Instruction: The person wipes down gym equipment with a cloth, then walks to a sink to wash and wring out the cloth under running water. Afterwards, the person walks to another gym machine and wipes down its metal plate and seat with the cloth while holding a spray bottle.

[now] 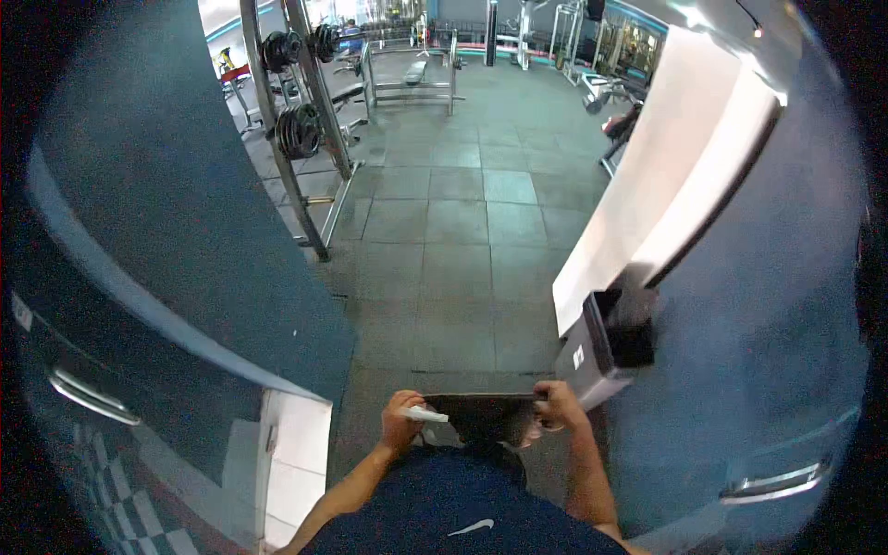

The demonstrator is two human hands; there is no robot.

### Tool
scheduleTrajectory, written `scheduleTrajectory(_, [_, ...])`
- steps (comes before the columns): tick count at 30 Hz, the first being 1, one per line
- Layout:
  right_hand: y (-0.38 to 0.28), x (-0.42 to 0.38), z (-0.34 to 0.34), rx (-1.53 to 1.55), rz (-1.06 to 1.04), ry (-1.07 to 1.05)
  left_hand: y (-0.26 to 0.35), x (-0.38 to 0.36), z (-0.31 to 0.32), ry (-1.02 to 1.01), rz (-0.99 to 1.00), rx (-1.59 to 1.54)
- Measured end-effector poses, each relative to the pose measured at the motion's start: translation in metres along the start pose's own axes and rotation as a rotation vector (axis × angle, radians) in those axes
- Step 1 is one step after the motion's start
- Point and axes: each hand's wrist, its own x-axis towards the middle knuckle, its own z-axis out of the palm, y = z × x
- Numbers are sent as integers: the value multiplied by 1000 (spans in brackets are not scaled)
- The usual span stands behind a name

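Observation:
Close against my dark shirt is a dark flat panel with a straight far edge, held level at waist height. My left hand grips its left corner, fingers curled round it. A slim white stick-like thing lies across those fingers and points to the right. At the opposite corner my right hand is closed on the edge of the panel. My shirt and the hands hide its lower side, and I cannot tell what kind of thing it is.
A dark open-topped bin stands close by my right hand. Blue doors with metal handles flank me on both sides. Ahead, dark tiled floor leads past a weight rack to benches and gym machines.

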Motion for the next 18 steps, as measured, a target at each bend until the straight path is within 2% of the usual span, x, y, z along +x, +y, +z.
scheduleTrajectory(3, [-31, 54, -25, -16, 42, -50, -51, 54, 20, -50, -6, 2])
scheduleTrajectory(5, [-24, 88, -36, -8, 68, -61, -69, 104, 25, -118, -18, -26])
scheduleTrajectory(6, [-14, 105, -39, -6, 79, -63, -89, 122, 39, -70, 38, -124])
scheduleTrajectory(8, [17, 141, -40, 214, 329, -122, -114, 160, 62, -92, 31, -140])
scheduleTrajectory(10, [56, 184, -40, 63, 155, -136, -145, 197, 88, -152, -17, -137])
scheduleTrajectory(11, [78, 209, -42, -7, 73, -149, -161, 217, 107, -112, -46, -204])
scheduleTrajectory(13, [95, 262, -61, -53, 87, -247, -175, 258, 136, -43, -120, -344])
scheduleTrajectory(16, [132, 351, -79, -51, 157, -366, -184, 339, 165, -71, -120, -126])
scheduleTrajectory(17, [149, 381, -81, -94, 58, -356, -192, 366, 169, -34, -142, -232])
scheduleTrajectory(18, [144, 409, -94, -70, 67, -397, -197, 387, 176, 2, -176, -344])
